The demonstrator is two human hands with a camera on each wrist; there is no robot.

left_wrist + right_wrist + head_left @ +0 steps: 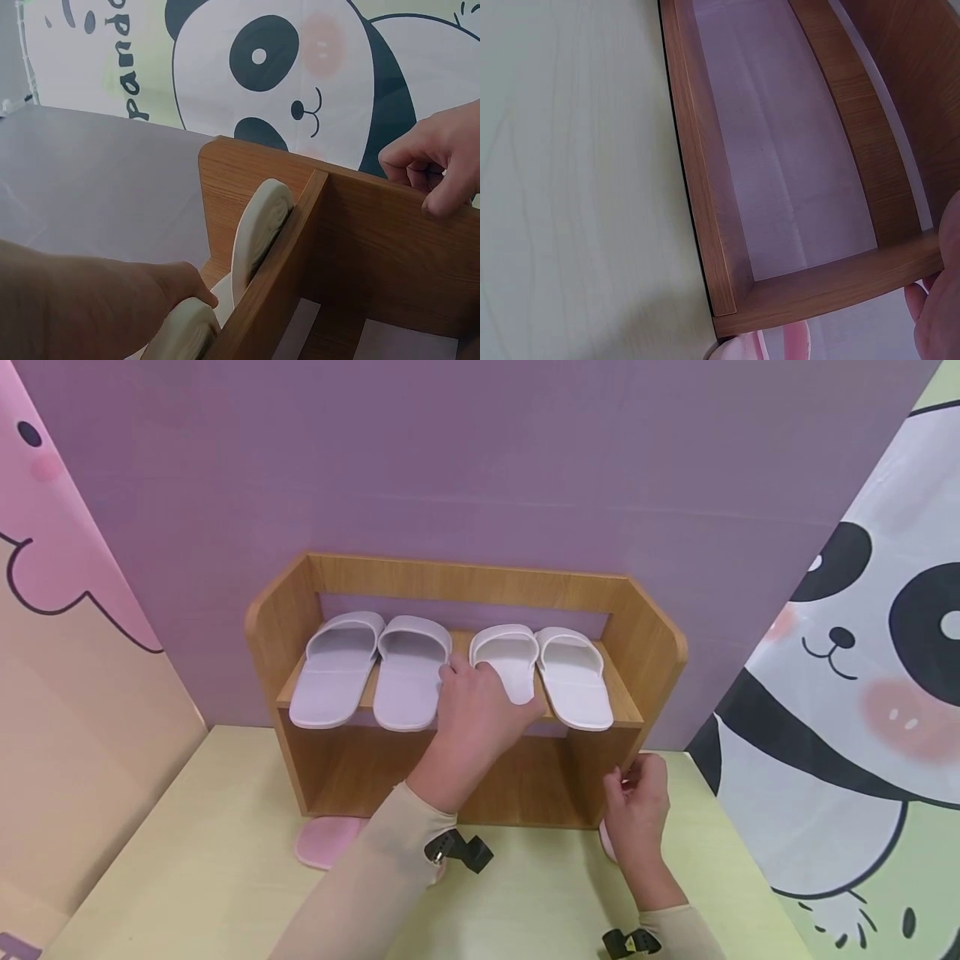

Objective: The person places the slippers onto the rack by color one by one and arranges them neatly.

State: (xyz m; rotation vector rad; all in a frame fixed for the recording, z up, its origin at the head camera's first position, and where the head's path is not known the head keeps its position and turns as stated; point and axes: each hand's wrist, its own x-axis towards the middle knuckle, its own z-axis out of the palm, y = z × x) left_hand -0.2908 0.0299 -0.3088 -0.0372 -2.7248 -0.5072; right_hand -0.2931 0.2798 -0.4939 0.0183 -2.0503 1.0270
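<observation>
A wooden shoe rack (465, 578) stands against the purple wall. On its upper shelf sit a lilac-white slipper (330, 689), a second one beside it (408, 693), and two white slippers to the right. My left hand (480, 714) grips the heel end of the inner white slipper (508, 647); the palm hides part of it. The outer white slipper (577, 693) lies just to its right. At the rack's right side panel, my right hand (641, 806) pinches the front edge with curled fingers; in the left wrist view its thumb overlaps the panel (390, 240).
A pink slipper (328, 842) lies on the pale table (517, 893) before the rack's left end. Another pink slipper (607, 842) shows partly beside the right hand. Cartoon panels flank the table, with a panda (847, 643) on the right.
</observation>
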